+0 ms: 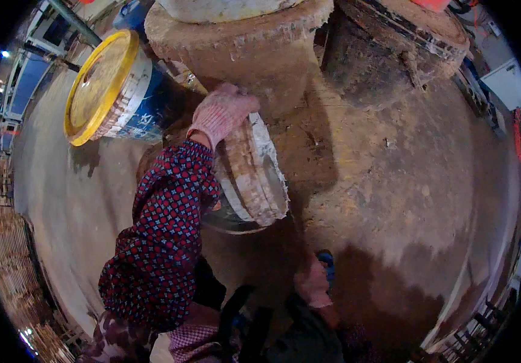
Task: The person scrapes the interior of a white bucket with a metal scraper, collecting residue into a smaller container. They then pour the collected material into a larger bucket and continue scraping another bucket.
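Observation:
My left hand [222,115], in a pink knit glove, is closed over the upper rim of a bucket [249,172]. The bucket is tilted, its side and rim crusted with whitish-brown residue. My left forearm wears a dark sleeve with a red and blue pattern. Lower and to the right, my right hand [313,283], also in a pinkish glove, is closed around a small blue thing [327,266]. What kind of thing this is cannot be made out; shadow and blur hide most of it. The right hand is apart from the bucket.
A blue and white bucket with a yellow-rimmed top [100,91] stands at the far left. Ahead is a large mud-caked tub [254,54], with another dirty tub [387,54] to its right. Stained concrete floor [387,175] lies around them. Stacked slats [9,266] line the left edge.

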A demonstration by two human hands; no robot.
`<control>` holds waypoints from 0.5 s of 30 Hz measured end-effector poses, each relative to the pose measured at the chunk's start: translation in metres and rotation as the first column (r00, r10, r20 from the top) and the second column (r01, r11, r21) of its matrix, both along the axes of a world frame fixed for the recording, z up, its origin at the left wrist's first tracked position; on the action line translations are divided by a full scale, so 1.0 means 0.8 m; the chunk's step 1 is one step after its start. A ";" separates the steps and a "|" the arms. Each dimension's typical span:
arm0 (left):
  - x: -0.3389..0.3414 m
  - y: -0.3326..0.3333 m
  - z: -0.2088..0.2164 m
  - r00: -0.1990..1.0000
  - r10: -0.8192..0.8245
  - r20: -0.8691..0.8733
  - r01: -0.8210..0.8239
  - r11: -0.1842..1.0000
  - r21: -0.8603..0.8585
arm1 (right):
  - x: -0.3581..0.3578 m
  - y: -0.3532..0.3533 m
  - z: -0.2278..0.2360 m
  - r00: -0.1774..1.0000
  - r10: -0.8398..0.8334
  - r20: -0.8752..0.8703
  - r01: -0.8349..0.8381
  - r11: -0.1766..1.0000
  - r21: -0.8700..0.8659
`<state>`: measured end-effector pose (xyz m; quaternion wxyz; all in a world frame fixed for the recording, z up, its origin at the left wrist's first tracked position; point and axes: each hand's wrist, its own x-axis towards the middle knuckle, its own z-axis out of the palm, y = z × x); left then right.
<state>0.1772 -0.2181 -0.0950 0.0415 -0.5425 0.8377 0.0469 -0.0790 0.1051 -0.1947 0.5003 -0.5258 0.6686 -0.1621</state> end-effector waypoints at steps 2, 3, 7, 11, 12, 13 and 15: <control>-0.009 0.002 0.005 0.999 -0.040 0.008 0.040 0.999 -0.005 | 0.003 0.006 -0.011 0.965 -0.090 0.245 0.095 0.995 -0.008; -0.010 0.002 0.007 0.999 -0.040 0.011 0.040 0.999 -0.005 | 0.007 0.004 -0.014 0.959 -0.087 0.269 0.091 0.996 -0.002; -0.012 -0.003 0.006 0.998 -0.040 -0.056 0.040 0.999 -0.001 | 0.010 0.002 -0.008 0.951 -0.062 0.302 0.061 0.998 0.013; -0.003 -0.009 0.002 0.997 -0.024 -0.076 0.023 1.000 -0.015 | -0.004 -0.001 0.021 0.991 0.039 0.130 -0.035 0.999 -0.034; 0.004 -0.011 0.002 0.998 -0.043 -0.054 0.042 0.999 -0.018 | -0.006 0.000 0.034 0.996 0.089 0.006 -0.089 0.996 -0.008; 0.008 -0.013 -0.002 0.997 -0.062 -0.046 0.061 0.998 -0.014 | -0.012 0.001 0.049 0.983 0.138 -0.117 -0.132 0.989 0.060; 0.008 -0.014 -0.005 0.997 -0.067 -0.028 0.066 0.998 -0.019 | -0.015 -0.006 0.077 0.940 0.212 -0.268 -0.172 0.971 0.165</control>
